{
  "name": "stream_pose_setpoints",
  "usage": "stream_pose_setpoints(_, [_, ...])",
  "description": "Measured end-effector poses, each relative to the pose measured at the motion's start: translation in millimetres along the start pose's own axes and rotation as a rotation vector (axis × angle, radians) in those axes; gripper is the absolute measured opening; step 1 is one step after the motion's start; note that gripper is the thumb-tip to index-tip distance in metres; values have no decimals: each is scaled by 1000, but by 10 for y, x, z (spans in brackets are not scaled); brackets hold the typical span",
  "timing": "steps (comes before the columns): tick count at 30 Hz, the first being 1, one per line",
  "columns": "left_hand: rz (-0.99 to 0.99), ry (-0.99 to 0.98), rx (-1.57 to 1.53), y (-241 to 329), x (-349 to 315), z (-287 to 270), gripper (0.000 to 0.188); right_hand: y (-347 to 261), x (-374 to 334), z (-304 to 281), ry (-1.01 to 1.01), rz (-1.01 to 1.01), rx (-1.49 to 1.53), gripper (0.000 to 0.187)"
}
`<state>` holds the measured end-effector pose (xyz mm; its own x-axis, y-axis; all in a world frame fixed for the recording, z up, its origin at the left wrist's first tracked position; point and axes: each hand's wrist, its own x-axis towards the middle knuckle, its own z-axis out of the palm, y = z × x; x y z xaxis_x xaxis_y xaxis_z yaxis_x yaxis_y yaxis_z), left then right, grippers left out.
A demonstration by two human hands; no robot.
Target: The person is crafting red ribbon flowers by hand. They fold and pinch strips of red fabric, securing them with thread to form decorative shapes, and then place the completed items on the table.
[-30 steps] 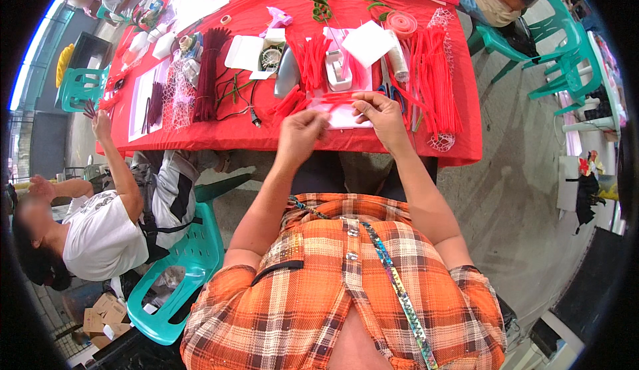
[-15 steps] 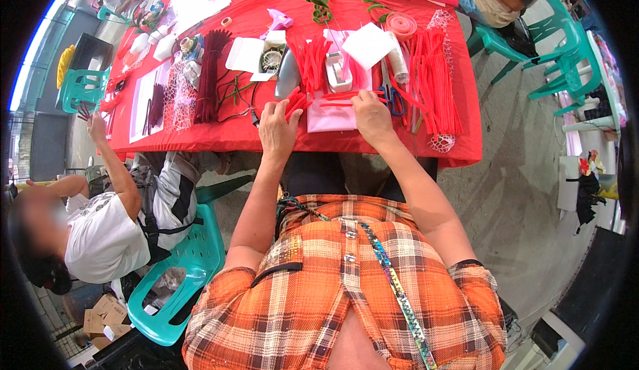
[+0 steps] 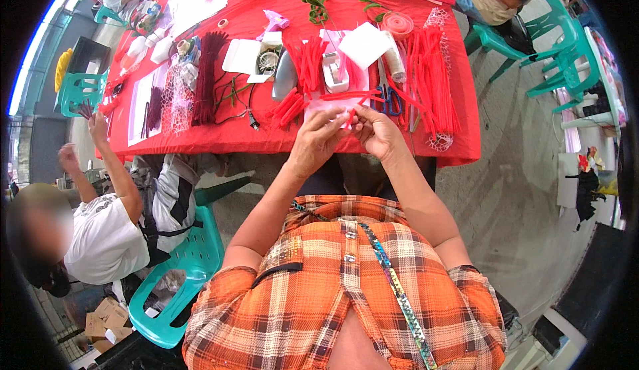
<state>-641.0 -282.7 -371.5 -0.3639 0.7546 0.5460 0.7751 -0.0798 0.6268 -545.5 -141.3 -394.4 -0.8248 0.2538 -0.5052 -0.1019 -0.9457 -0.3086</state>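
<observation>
My left hand (image 3: 317,140) and my right hand (image 3: 378,130) meet over the table's near edge. Both sets of fingertips pinch a short red pipe cleaner (image 3: 349,118), partly hidden by the fingers. Just beyond lies a pale pink sheet (image 3: 318,106) with a few long red strips across it. A small pile of short red pipe cleaners (image 3: 289,107) rests left of the sheet. Past it stands a white tape dispenser (image 3: 332,77), beside a bunch of red pipe cleaners (image 3: 307,64). Blue-handled scissors (image 3: 395,102) lie right of my hands.
Long red pipe cleaners (image 3: 436,80) and dark red ones (image 3: 209,77) flank the work area. A grey bottle (image 3: 283,77), an open white box (image 3: 243,57) and a cable plug (image 3: 253,123) are on the left. A person (image 3: 106,237) sits at my left on a green chair (image 3: 174,290).
My left hand has left the pile of short pipe cleaners and moved right. My right hand has drawn nearer to me, and both now hold a short red pipe cleaner.
</observation>
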Motion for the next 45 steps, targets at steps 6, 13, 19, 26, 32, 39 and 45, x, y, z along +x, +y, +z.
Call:
stream_pose_setpoints(6, [85, 60, -17, 150, 69, 45, 17, 16, -71, -4, -88, 65, -39, 8])
stream_pose_setpoints(13, [-284, 122, -376, 228, 20, 105, 6, -79, -58, -6, 13, -267, -134, 17])
stream_pose_setpoints(19, [-446, 114, -310, 259, 140, 92, 10, 11, -133, 77, 81, -577, -644, 17])
stream_pose_setpoints(26, [-427, 99, -260, 223, 186, 136, 9, 23, -172, 128, -11, -601, -806, 13])
stream_pose_setpoints(32, [-476, 122, -293, 258, 217, 111, 10, -41, -229, 154, -61, -517, -790, 15])
stream_pose_setpoints(39, [-478, 159, -306, 211, 163, 130, 9, -83, -283, 229, -81, -442, -778, 18])
stream_pose_setpoints(45, [-320, 113, -115, 231, 162, 91, 9, -107, -240, 195, -109, -399, -781, 17])
